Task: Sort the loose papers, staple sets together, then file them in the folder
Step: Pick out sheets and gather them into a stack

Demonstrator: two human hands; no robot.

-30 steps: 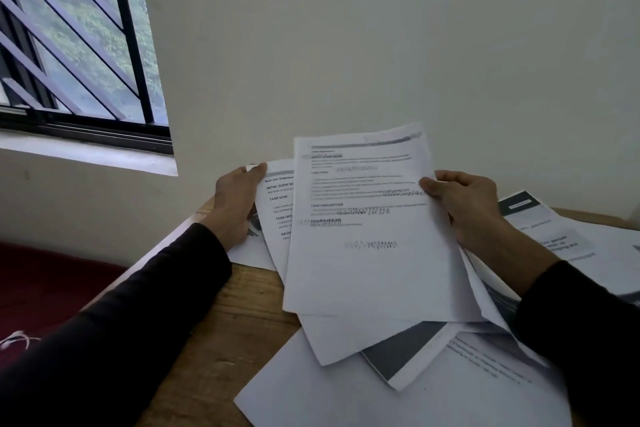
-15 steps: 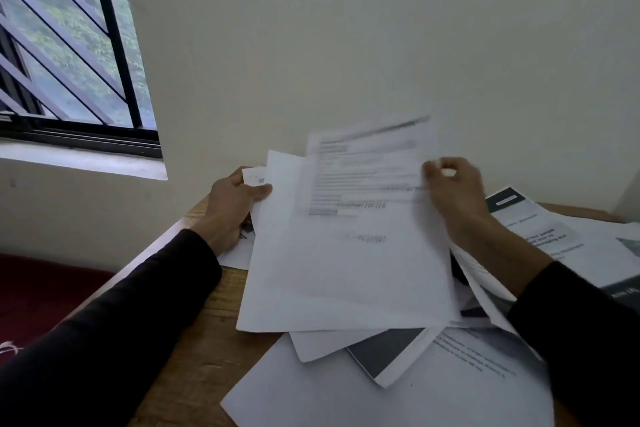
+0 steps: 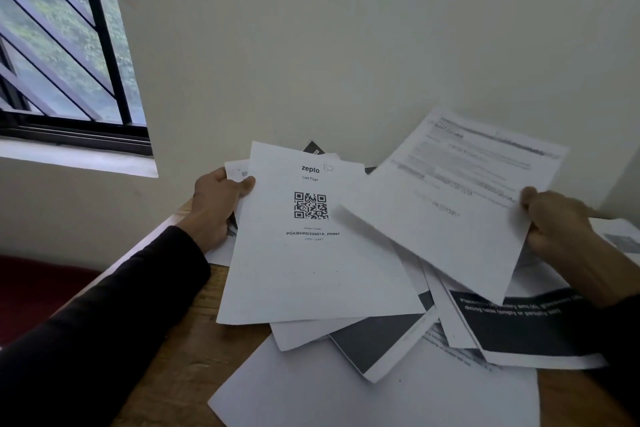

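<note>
Sorting is the step in hand, and it goes best if each sheet is read before it is set down. Nearest the camera, a large blank white sheet (image 3: pixel 346 388) lies flat on the brown wooden counter (image 3: pixel 166 374), and on it rest a dark grey-covered booklet (image 3: pixel 377 340) and a white page with a black printed band (image 3: pixel 526 326); these overlap loosely, so a new pile should start on bare wood, not on the heap. Farther back, the left hand (image 3: pixel 214 208) grips a fan of papers at their left edge, thumb over the top one, a white page printed with a QR code (image 3: pixel 311 236). The right hand (image 3: pixel 550 225) pinches the right edge of a white sheet of blurred text (image 3: pixel 450 198), lifted clear and tilted above the heap. I judge the text sheet should go with matching pages, edges squared, while the left hand keeps its fan from sliding. More papers (image 3: pixel 620 236) lie at the far right. No stapler or folder can be made out. Beyond stand the pale wall and a barred window (image 3: pixel 62 45).
</note>
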